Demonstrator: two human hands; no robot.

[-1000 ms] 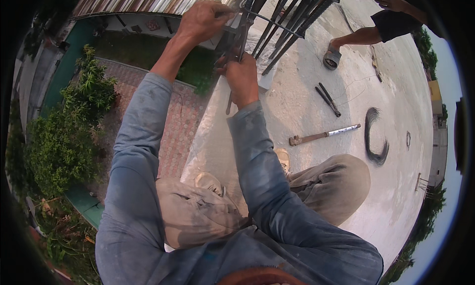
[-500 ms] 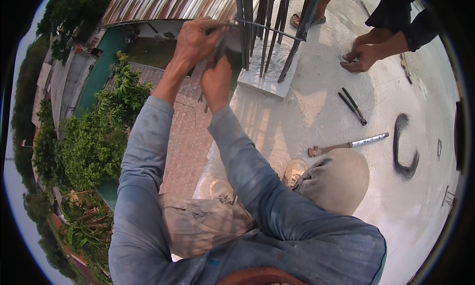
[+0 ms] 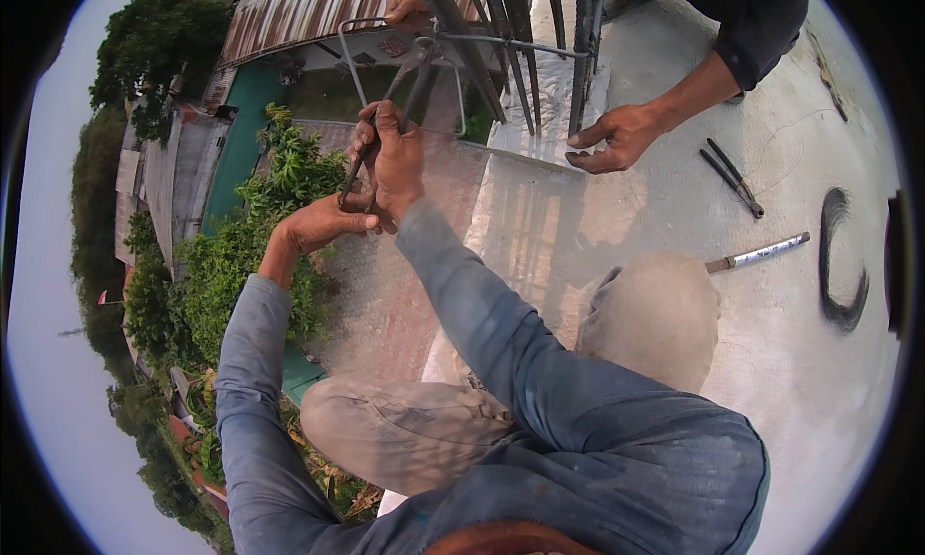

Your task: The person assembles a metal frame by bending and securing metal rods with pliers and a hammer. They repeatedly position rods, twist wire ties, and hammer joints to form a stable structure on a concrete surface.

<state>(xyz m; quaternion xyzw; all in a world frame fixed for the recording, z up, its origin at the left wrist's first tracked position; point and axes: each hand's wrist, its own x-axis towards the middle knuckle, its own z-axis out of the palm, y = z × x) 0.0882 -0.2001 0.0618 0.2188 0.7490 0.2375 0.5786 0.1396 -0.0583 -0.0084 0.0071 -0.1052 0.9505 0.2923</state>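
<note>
My right hand [image 3: 397, 158] is closed around the dark handles of a pair of long pincers [image 3: 409, 78]. Its jaws reach up to a thin steel stirrup [image 3: 358, 37] looped around a bundle of upright rebars [image 3: 501, 44]. Just below, my left hand [image 3: 323, 223] pinches the lower end of the pincer handles. Both hands hang over the edge of a concrete slab [image 3: 578, 218], with a garden and brick paving far below. Another person's hand [image 3: 617, 136] holds one upright bar, and a second hand of theirs [image 3: 409, 6] touches the stirrup's top.
On the slab to the right lie a pair of pliers [image 3: 734, 177], a long tool with a pale handle [image 3: 761, 254] and a dark coil of tie wire [image 3: 838, 266]. My knees rest at the slab's edge. Trees and roofs lie below on the left.
My hands have dropped away from the bars and now hold the pincers lower down. The other person's hand has come in from the right and taken hold of an upright bar.
</note>
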